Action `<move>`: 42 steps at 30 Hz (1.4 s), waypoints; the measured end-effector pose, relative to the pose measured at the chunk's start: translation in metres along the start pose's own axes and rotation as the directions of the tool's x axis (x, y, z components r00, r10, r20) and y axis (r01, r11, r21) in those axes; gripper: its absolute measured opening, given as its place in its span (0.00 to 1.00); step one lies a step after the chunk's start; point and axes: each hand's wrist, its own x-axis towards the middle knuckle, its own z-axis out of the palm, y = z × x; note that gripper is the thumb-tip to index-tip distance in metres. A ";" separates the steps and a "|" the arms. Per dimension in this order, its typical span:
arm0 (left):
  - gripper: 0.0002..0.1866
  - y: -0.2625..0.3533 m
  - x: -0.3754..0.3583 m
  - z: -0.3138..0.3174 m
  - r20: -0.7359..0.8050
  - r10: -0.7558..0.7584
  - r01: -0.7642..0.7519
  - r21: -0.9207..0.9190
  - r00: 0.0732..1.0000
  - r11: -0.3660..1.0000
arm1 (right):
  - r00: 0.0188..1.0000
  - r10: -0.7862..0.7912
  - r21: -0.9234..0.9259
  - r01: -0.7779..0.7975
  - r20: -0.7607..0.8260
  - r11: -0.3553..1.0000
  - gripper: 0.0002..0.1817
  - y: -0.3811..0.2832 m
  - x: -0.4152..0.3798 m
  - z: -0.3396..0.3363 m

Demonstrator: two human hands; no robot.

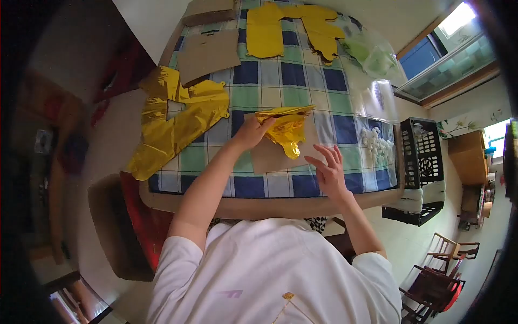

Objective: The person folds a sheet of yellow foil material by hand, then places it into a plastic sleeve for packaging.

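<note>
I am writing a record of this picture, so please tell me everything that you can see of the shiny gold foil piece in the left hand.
The shiny, crumpled gold foil piece looks like thin metallic film. Its upper edge runs to a point at right; wrinkled folds narrow below to a rounded tip. The bare left hand grips its left side above a flat brown cardboard-like sheet; contact with the sheet is unclear.

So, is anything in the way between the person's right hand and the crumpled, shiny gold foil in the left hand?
Nothing visible stands between the right hand and the crumpled gold foil; just an open gap. The flat brown cardboard sheet lies beneath, not between them.
</note>
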 end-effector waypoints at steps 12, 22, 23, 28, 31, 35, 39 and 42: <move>0.21 0.013 -0.005 -0.001 0.010 -0.113 0.110 0.162 0.994 0.981 | 0.970 -0.110 0.125 0.084 0.216 0.989 0.29 0.009 0.029 0.025; 0.20 0.011 -0.003 -0.003 0.031 -0.098 0.090 0.199 0.995 0.976 | 0.998 -0.049 0.081 0.053 -0.048 0.995 0.29 0.017 0.060 0.047; 0.20 0.012 -0.004 -0.003 0.022 -0.079 0.073 0.197 0.997 0.978 | 0.998 0.025 0.040 -0.023 -0.052 0.999 0.28 0.014 0.059 0.049; 0.19 0.004 -0.004 -0.001 0.030 -0.121 0.114 0.179 0.992 0.977 | 0.985 0.148 -0.007 -0.148 0.090 0.989 0.26 -0.002 0.046 0.047; 0.19 0.015 -0.006 0.000 -0.010 -0.094 0.095 0.154 0.995 0.984 | 1.000 -0.018 -0.133 0.014 -0.024 0.991 0.25 -0.009 0.045 0.053; 0.19 0.017 -0.007 -0.002 0.027 -0.111 0.105 0.179 0.993 0.978 | 0.997 -0.009 -0.153 -0.003 -0.081 0.988 0.27 -0.012 0.054 0.070; 0.20 0.003 -0.004 0.000 0.016 -0.046 0.044 0.137 0.999 0.990 | 0.988 0.052 -0.142 -0.073 -0.143 0.987 0.26 -0.025 0.065 0.069; 0.21 0.001 -0.004 0.001 0.003 -0.016 0.016 0.169 1.000 0.985 | 0.991 0.033 -0.036 -0.038 -0.130 0.999 0.24 -0.023 0.067 0.069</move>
